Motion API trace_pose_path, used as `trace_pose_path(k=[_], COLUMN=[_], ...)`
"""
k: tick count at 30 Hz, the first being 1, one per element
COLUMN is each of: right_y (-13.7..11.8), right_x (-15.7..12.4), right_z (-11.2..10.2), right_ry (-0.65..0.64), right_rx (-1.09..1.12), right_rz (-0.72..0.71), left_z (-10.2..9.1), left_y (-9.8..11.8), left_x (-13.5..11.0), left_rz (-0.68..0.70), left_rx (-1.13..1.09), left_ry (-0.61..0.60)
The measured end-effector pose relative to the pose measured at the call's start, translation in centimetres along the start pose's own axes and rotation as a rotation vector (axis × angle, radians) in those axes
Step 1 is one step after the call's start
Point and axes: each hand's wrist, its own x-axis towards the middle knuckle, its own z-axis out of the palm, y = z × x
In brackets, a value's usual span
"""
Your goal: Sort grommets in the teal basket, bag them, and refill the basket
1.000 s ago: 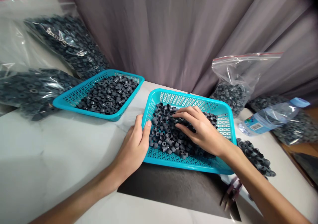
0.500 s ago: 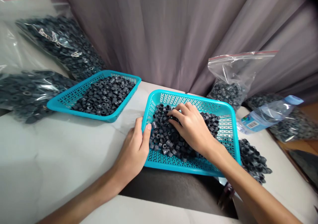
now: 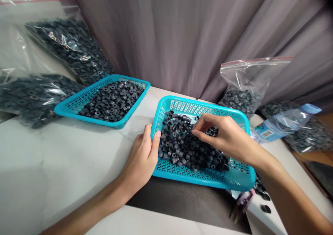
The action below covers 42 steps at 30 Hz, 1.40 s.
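Observation:
My left hand (image 3: 144, 155) grips the left rim of a turquoise perforated plastic basket (image 3: 197, 183), thumb over the inside edge. A heap of small dark grey plastic caps or bushings (image 3: 179, 146) lies in it, short hollow cylinders. Over the middle of this heap, my right hand (image 3: 221, 132) has thumb and forefinger pinched together. Whatever is between those fingertips is too small and hidden to make out. The basket's near edge juts over a dark gap at the table's front.
A second turquoise basket (image 3: 119, 124) of similar parts stands at the left. Bags of parts (image 3: 70, 49) fill the far left; another zip bag (image 3: 239, 96) stands behind. A water bottle (image 3: 283, 124) leans at the right, near loose parts (image 3: 265, 209) and a pinkish tool (image 3: 244, 202).
My right hand has risen out of the heap and moved right, its fingers now pinched. The parts under it have shifted. My left hand keeps its hold on the rim.

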Motion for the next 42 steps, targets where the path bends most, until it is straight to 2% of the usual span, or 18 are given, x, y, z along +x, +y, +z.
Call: trace_pose_path(k=[5,8,11,15,17,21,23,26,31,38,42], right_y=[0.8,1.2,1.4,2.0,2.2,1.6,1.2,0.9,0.9,1.2,1.5], right_x=[0.0,0.1,0.2,0.6,0.7,0.5,0.4,0.4,0.3,-0.3,-0.6], right_z=[-0.4,-0.3,0.1,1.4,2.0,2.0,1.9,2.4,2.7,0.7,1.0], right_ry=[-0.09,-0.119,-0.088,0.121,0.146,0.018,0.03,0.103,-0.061,0.091,0.03], right_rx=[0.404,0.464,0.22,-0.32,-0.45,-0.387,-0.346,-0.406,-0.411,-0.525,-0.583], right_rz=[-0.012,-0.009,-0.057,-0.168,-0.205,-0.295,-0.289,-0.279,-0.317,-0.245,-0.166], left_z=[-0.1,-0.1,-0.1,-0.1,-0.2,-0.2,-0.2,-0.2,-0.2,-0.1,-0.2], left_y=[0.0,0.0,-0.1,-0.1,-0.1,0.0,0.0,-0.1,-0.1,-0.1,0.0], left_x=[0.1,0.2,0.2,0.2,0.2,0.2,0.1,0.1,0.3,0.1,0.0], left_rz=[-0.001,-0.012,-0.02,-0.017,-0.022,-0.029,-0.029,-0.025,-0.019,-0.032,-0.046], left_rx=[-0.012,-0.02,-0.02,-0.02,-0.023,-0.017,-0.013,-0.013,-0.014,-0.012,-0.014], left_ry=[0.008,0.011,0.007,0.0,0.002,0.001,0.005,0.008,0.006,0.015,0.01])
